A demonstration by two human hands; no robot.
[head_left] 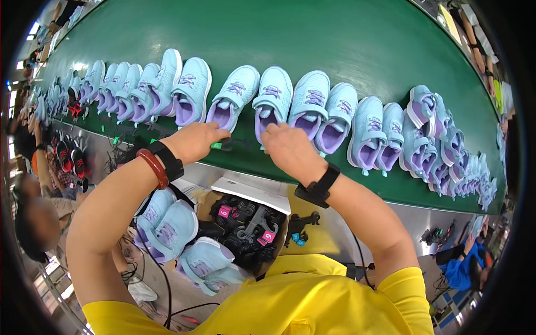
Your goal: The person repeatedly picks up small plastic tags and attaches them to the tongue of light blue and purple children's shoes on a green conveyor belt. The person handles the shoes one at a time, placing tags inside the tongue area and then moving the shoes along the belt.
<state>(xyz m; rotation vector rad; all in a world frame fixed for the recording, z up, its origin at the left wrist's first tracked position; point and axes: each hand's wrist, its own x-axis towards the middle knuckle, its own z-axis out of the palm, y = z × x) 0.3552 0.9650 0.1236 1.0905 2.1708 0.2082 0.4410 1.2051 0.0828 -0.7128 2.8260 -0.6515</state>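
In front of me, a pair of light-blue children's sneakers with lilac linings and laces stands on the green table, toes pointing away. My left hand (pixel 196 140) is closed at the heel of the left sneaker (pixel 239 88), its fingers bent over the back edge. My right hand (pixel 293 149) pinches the heel of the right sneaker (pixel 273 89), fingertips at the opening. Beside my left fingertips, a green-tagged black shoe hanger (pixel 216 146) lies partly hidden. Another matching sneaker (pixel 192 86) stands just left of the pair, and one more (pixel 310 100) just right.
Matching sneakers (pixel 416 145) line the green table (pixel 329 33) to both sides, some stacked at right. Below its edge, an open box holds black hangers (pixel 245 229) with pink tags; more sneakers (pixel 167 226) lie beside it. Other people (pixel 469 257) work at both sides.
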